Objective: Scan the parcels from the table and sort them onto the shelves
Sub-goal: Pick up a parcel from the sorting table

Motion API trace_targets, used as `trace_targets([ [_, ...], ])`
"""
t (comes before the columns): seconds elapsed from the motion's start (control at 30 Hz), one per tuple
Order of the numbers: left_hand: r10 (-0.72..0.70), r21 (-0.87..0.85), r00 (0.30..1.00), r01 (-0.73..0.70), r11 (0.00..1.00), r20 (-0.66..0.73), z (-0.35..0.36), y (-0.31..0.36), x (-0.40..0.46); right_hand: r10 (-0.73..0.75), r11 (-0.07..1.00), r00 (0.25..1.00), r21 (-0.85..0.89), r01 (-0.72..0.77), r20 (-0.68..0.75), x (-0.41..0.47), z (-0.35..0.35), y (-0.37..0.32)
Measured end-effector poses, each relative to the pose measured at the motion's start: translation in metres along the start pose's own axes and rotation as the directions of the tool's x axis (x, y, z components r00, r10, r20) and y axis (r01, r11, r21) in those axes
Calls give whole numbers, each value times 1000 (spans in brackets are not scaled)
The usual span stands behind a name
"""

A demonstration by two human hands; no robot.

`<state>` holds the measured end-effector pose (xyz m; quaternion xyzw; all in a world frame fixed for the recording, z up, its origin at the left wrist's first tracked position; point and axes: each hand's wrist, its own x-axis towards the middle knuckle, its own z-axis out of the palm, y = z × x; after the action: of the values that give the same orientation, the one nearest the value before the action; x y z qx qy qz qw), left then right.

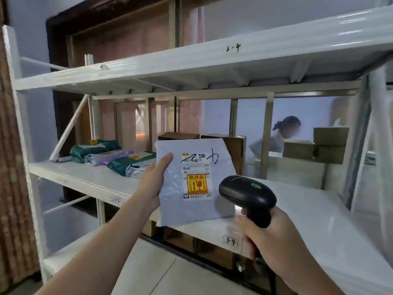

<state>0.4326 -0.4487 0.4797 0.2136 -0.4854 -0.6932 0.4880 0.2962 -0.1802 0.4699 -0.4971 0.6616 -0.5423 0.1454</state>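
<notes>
The left hand (153,182) grips a white parcel (194,182) upright by its nine o'clock edge; the right hand (274,235) clasps a black scanner (247,195) at four o'clock.

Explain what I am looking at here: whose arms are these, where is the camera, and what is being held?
There is no machine: a person wears a wide-angle camera on the head, so this single picture looks forward and down along their own arms. The left hand holds up a flat white mailer parcel by its edge, its shipping label with an orange fragile sticker facing the camera. The right hand has its grip around the handle of a black barcode scanner, aimed toward the parcel. Behind stands a white metal shelf rack with handwritten numbers. Its middle shelf carries green and pale bagged parcels and brown cardboard boxes. Another person is visible beyond the rack.
</notes>
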Motion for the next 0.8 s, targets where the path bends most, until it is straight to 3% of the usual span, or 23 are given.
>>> trace_targets([
  [0.3,-22,364,995,-17,931,102,27,-3,131,81,988,970,-113,-109,-228,45,28,10],
  [0.47,51,758,984,-162,631,168,44,-15,189,119,975,936,-138,-172,-330,64,50,2],
  [0.63,-51,874,975,-171,454,217,45,-36,226,138,961,911,-171,-219,-388,80,72,-5],
  [0.8,-124,929,935,-302,214,333,47,-47,242,160,950,887,-176,-258,-434,87,88,-8],
])
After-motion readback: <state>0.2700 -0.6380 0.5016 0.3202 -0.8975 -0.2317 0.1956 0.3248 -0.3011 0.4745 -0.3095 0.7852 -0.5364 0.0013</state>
